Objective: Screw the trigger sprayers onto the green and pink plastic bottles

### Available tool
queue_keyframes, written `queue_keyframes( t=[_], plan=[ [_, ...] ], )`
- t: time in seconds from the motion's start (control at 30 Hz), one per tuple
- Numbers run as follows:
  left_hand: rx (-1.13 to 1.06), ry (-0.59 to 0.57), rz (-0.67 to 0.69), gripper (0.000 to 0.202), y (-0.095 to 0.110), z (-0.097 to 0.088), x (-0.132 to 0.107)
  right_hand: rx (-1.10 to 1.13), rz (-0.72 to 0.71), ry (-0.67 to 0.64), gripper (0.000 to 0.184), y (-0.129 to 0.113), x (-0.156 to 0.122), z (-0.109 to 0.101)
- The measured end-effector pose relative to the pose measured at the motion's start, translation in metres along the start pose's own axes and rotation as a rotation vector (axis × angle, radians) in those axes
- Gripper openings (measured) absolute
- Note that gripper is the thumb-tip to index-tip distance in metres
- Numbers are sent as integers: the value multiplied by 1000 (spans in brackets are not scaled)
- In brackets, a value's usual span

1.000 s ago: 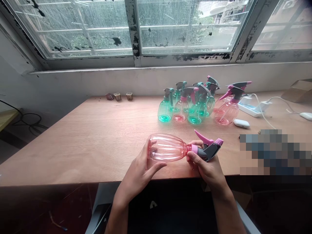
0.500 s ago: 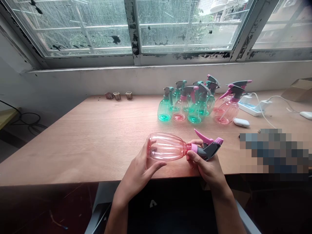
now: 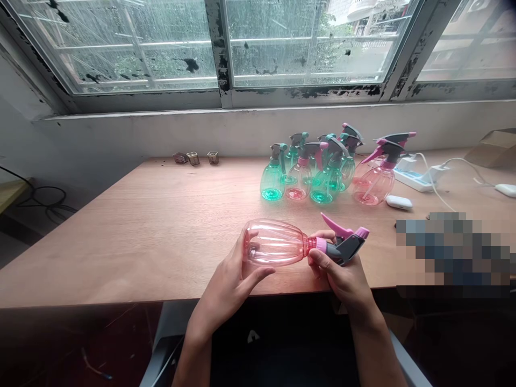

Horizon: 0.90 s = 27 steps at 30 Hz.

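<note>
A clear pink spray bottle [image 3: 278,243] lies on its side between my two hands, above the front part of the table. Its grey and pink trigger head [image 3: 350,246] points to the right. My left hand [image 3: 229,279] cups the bottle's base, with the fingers behind it and the thumb stretched out below. At the neck, my right hand [image 3: 342,274] pinches the pink collar [image 3: 321,245] between thumb and fingers. Some fingertips of both hands are hidden behind the bottle.
Several green spray bottles [image 3: 272,180] and pink spray bottles [image 3: 374,185] stand at the back of the wooden table [image 3: 161,231]. To their right are a white power strip [image 3: 419,180] and a small white case [image 3: 399,202]. Three small brown containers [image 3: 193,158] sit back left.
</note>
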<state>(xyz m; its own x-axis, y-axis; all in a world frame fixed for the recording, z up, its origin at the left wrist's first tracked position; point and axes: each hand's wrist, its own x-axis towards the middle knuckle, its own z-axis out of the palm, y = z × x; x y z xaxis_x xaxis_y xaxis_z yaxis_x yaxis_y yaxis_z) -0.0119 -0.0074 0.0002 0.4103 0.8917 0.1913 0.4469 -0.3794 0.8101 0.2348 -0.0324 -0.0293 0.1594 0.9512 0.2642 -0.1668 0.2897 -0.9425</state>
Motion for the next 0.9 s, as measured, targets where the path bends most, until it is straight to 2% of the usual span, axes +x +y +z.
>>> queue_keyframes(
  t=[0.3,0.9],
  plan=[
    [9,8,5,85,-1,0,1,4,-13,-19,21,-2,-1,-1],
    [-5,0,7,87,-2,0,1,10,-18,-18,23,0,-1,-1]
  ],
)
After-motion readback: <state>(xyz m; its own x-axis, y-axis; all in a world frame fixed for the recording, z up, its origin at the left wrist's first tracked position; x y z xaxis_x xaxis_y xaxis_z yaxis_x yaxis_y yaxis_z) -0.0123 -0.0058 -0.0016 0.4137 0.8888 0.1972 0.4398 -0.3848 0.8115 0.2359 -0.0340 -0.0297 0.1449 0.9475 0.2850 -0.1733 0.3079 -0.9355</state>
